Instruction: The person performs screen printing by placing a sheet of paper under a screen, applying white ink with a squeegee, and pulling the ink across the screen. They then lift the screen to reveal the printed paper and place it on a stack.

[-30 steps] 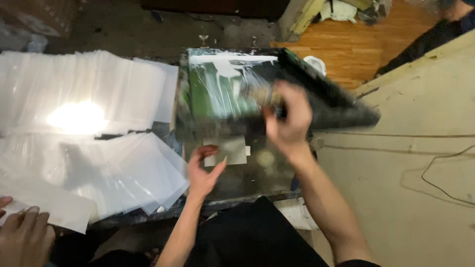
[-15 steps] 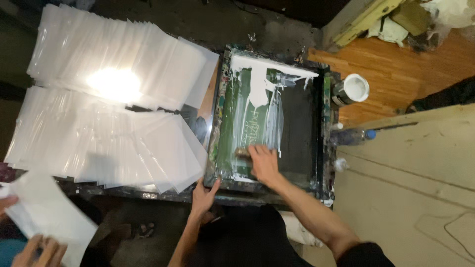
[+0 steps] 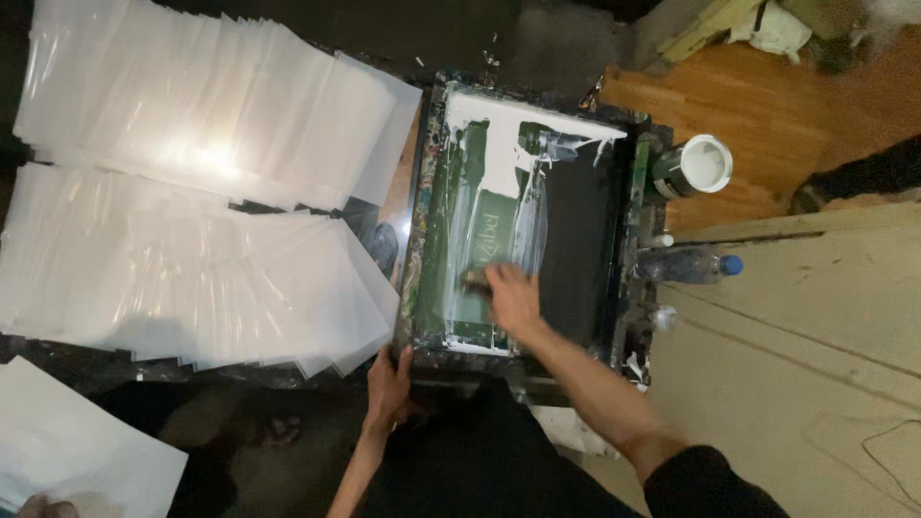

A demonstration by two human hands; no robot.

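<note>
Screen frame point(image 3: 624, 240): a dark rectangular printing screen lying flat at the middle of the tabletop, its green mesh streaked with white ink along the top and left.
Tabletop point(image 3: 384, 240): dark, paint-spattered, shows only in strips between the sheets and the frame.
Sheets point(image 3: 192, 192): many translucent white plastic sheets fanned out in two overlapping rows to the left of the frame, a bright glare on the upper row.
Loose sheet point(image 3: 77, 441): a white one at the lower left corner, with another person's fingertips just showing at the bottom edge.
Room: wooden floor point(image 3: 767, 105) at upper right; a pale board point(image 3: 815, 336) covers the right side.
Ink pot point(image 3: 696, 165): open, white inside, just beside the frame's upper right corner.
Bottle point(image 3: 686, 264): clear plastic with a blue cap, lying on its side below the pot.
Left hand point(image 3: 387, 384): fingers curled over the frame's near left corner, gripping its edge.
Right hand point(image 3: 513, 297): on the mesh low in the frame, closed on a small dark object, blurred, cannot tell what.
</note>
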